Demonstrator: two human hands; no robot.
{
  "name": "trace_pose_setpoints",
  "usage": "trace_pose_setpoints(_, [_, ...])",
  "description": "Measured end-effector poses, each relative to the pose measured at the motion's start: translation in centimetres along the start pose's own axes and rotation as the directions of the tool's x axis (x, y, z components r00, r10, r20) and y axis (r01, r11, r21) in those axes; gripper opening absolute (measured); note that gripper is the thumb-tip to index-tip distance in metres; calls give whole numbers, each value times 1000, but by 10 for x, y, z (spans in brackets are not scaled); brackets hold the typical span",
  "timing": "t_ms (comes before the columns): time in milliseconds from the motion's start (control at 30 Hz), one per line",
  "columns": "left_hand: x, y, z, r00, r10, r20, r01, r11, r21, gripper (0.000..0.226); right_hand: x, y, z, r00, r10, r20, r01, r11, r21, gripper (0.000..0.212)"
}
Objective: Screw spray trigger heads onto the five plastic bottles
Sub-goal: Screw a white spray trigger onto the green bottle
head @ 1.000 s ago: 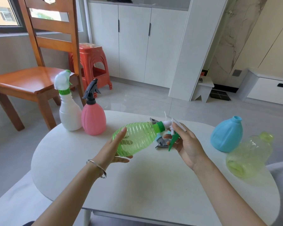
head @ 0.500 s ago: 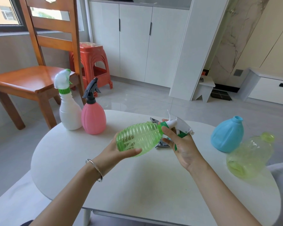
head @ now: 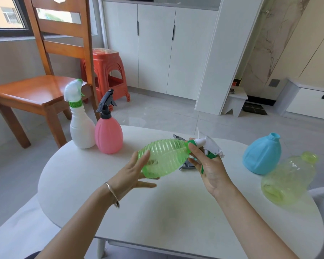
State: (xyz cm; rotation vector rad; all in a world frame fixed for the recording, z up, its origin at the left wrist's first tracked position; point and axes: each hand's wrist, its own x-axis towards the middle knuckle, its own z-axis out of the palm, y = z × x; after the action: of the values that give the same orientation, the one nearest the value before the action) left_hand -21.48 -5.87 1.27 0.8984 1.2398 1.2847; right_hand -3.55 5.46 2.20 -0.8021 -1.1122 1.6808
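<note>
A ribbed green bottle (head: pixel 165 159) lies sideways in the air above the white table (head: pixel 157 212). My left hand (head: pixel 133 174) cups its base, fingers fairly straight against it. My right hand (head: pixel 208 165) grips the white and green spray head (head: pixel 208 146) at the bottle's neck. A white bottle (head: pixel 81 131) and a pink bottle (head: pixel 108 135) stand at the far left, each with a trigger head on. A blue bottle (head: pixel 261 156) stands headless at the right. A yellow-green bottle (head: pixel 288 178) lies on its side beside it, also without a head.
A grey trigger head (head: pixel 187 166) lies on the table behind the held bottle, mostly hidden. A wooden chair (head: pixel 37 90) and a red stool (head: pixel 105 71) stand beyond the table's left side. White cabinets line the far wall.
My right hand has turned the spray head on the neck, so its nozzle now points right. The left hand has shifted its hold on the bottle's base, and the bottle sits slightly higher.
</note>
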Motion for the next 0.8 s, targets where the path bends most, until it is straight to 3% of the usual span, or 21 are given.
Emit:
trace_pose_setpoints(133, [2,-4,-5,987,162,-5,-161,982,95,100,2,-2,-2,998,44,-39,-41,997,65,46])
trace_pose_setpoints(167, [3,-5,-5,991,137,9,-137,989,61,102,1,-1,0,998,48,-38,-46,997,62,43])
trace_pose_setpoints(233, [2,-3,-1,999,15,31,-13,998,-59,85,-1,2,3,998,45,-39,-44,999,25,41])
trace_pose_setpoints(300, [0,2,3,995,-97,22,98,994,-38,75,-2,6,3,999,38,-38,-39,999,-25,43])
trace_pose_setpoints(333, [1,1,3,997,-81,-18,81,997,20,73,-2,7,4,998,47,-48,-49,998,-35,40])
trace_pose_setpoints(400, [1,1,3,989,95,-111,-78,985,153,72,-1,6,2,994,78,-74,-79,997,1,27])
trace_pose_setpoints(467, [1,0,-1,968,212,-134,-180,960,215,85,-1,3,2,992,94,-80,-87,993,84,14])
trace_pose_setpoints(533, [2,-1,-1,984,154,-94,-144,984,106,79,-2,2,4,995,82,-65,-75,992,101,13])
trace_pose_setpoints(633, [-1,3,9,997,-77,10,78,993,-94,64,-4,1,7,997,68,-38,-67,997,40,30])
trace_pose_setpoints(667, [-1,2,10,998,-59,-7,59,995,-84,64,-3,1,7,996,72,-42,-71,997,39,28])
trace_pose_setpoints(800, [-2,0,10,949,285,-136,-264,952,154,72,-1,1,5,989,111,-99,-99,988,117,7])
